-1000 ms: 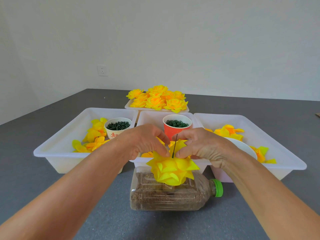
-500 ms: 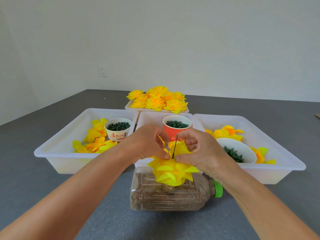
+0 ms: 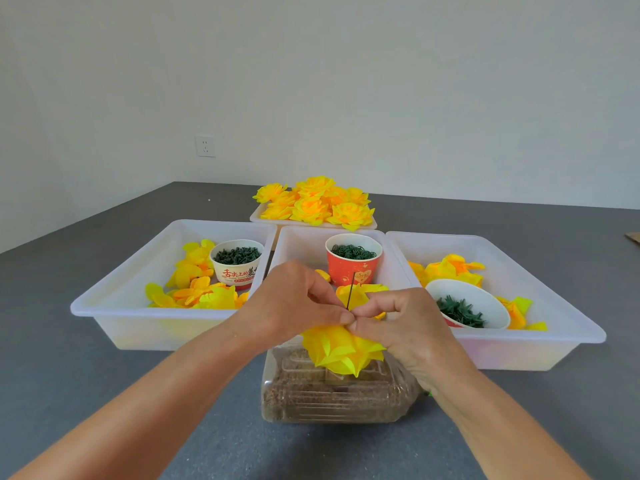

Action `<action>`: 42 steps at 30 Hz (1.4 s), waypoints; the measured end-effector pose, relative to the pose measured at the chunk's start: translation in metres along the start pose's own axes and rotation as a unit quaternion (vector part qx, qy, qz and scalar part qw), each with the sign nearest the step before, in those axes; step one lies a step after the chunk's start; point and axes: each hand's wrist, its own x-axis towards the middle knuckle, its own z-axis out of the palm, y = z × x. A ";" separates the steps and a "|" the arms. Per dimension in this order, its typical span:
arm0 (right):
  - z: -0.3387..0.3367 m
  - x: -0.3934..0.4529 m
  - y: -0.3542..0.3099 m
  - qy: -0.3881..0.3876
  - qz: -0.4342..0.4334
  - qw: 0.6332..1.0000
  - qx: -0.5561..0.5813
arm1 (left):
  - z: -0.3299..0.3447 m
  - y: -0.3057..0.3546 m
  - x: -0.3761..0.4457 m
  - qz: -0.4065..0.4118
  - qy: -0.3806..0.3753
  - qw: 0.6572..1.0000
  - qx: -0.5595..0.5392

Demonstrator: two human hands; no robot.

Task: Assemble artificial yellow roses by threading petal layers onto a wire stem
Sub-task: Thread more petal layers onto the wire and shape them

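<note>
Both hands have closed inward: left hand (image 3: 294, 299) and right hand (image 3: 408, 327) now pinch together at the thin dark wire stem (image 3: 350, 291), above the yellow fabric petal layers (image 3: 341, 351); red paper cup (image 3: 353, 259) at 12 o'clock.

Both hands are closing in on the wire stem (image 3: 350, 291): the left hand (image 3: 294, 303) and right hand (image 3: 401, 323), whose fingertips were apart on either side of the wire a second ago, are now meeting thumb tip to thumb tip at its base. The yellow petal layer (image 3: 341, 351), earlier spread flat with its points out, is now being pressed down and bunching under the fingers, drooping over the plastic bottle (image 3: 332, 396). The bottle's green cap is now nearly hidden behind the right wrist.
</note>
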 end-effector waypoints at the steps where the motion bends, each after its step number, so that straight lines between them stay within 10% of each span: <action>1: 0.002 -0.002 0.003 0.005 -0.007 1.000 -0.001 | 0.002 -0.002 -0.001 0.011 0.011 1.000 -0.004; 13: 0.019 -0.021 0.018 0.100 -0.127 0.986 -0.051 | 0.006 -0.021 -0.002 0.056 -0.034 0.990 -0.126; 42: 0.015 -0.015 0.027 0.026 -0.058 0.997 0.040 | 0.029 -0.028 -0.005 0.066 0.041 0.974 -0.211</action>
